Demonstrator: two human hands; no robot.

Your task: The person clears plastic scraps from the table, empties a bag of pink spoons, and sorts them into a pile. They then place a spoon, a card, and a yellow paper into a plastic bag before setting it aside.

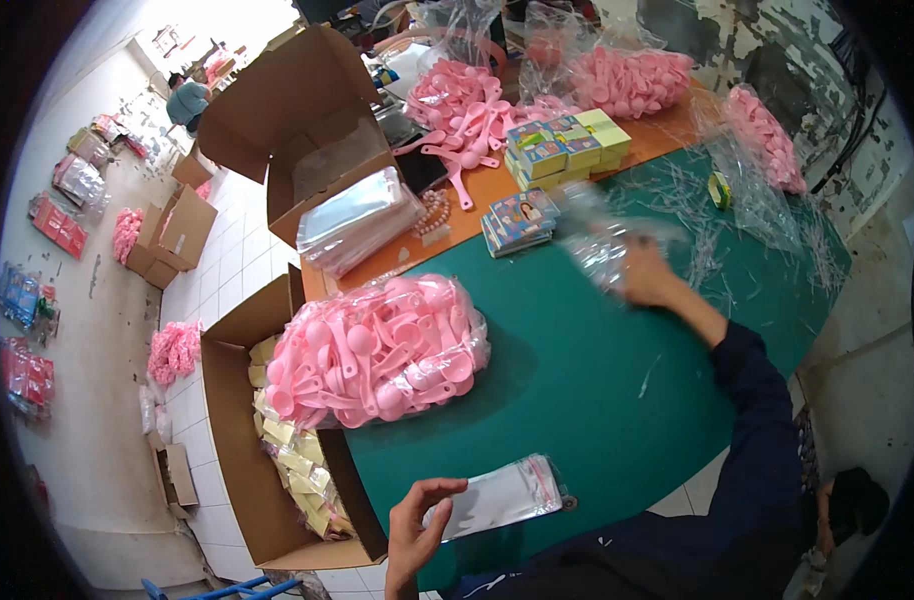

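Left hand [417,530]: I saw it open, thumb apart from curved fingers, at the clear bags' [507,497] left end.
Clear bags: lay flat on the green tabletop [567,400], near its front edge.
Right hand [645,275]: blurred at crumpled plastic [599,252]; I couldn't tell whether it gripped.
Pink scoops [377,350]: bagged, beside the carton [242,470].

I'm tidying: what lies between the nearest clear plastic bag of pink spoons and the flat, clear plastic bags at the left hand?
In the head view, only bare green tabletop shows between the spoon bag and the flat bags.
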